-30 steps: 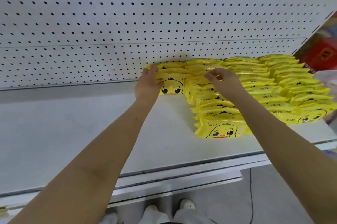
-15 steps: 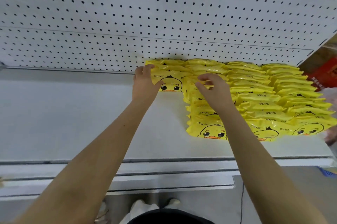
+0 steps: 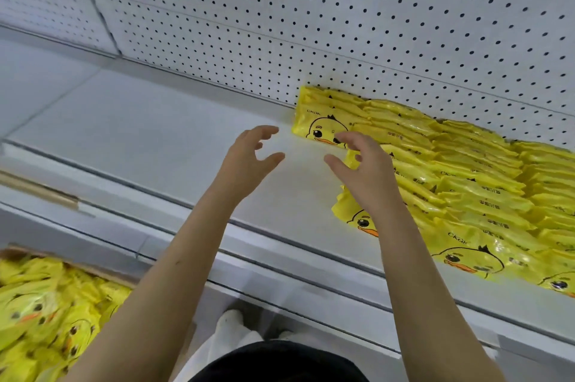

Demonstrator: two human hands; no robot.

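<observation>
both hands (image 3: 249, 160) raised, fingers loosely spread

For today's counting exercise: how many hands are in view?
2: left hand hovers over the white shelf; right hand over the yellow duck packets. Both hold nothing.

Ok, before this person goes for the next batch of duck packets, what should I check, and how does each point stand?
1. Left hand empty, fingers spread: ok.
2. Right hand empty: ok.
3. Right hand clear of the duck packets beneath it: cannot tell.
4. Packets lie in overlapping rows back to the pegboard: ok.
5. Bare shelf in front of the short leftmost row: ok.
6. Box at lower left holds more packets: ok.
</observation>
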